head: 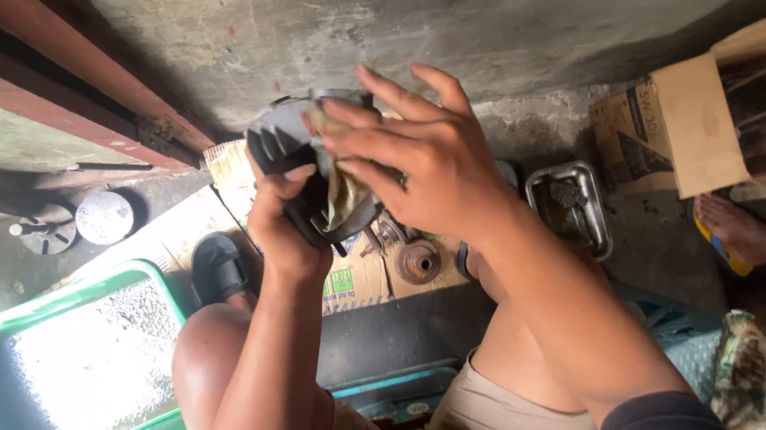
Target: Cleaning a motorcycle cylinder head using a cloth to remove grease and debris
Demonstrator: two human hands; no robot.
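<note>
My left hand (283, 220) grips a dark finned metal engine part (299, 162), held up in front of me over the floor. My right hand (415, 157) presses a dirty, crumpled rag (340, 191) against the part's face, fingers spread over it. Most of the part is hidden behind both hands. Below them my bare knees and beige shorts show.
A green plastic tub (70, 384) sits at the left. Flattened cardboard (353, 283) on the concrete floor carries a small round metal piece (418, 262). A metal tray (572, 210) with greasy parts lies to the right, beside an open cardboard box (755, 117) and another person's foot (740, 232).
</note>
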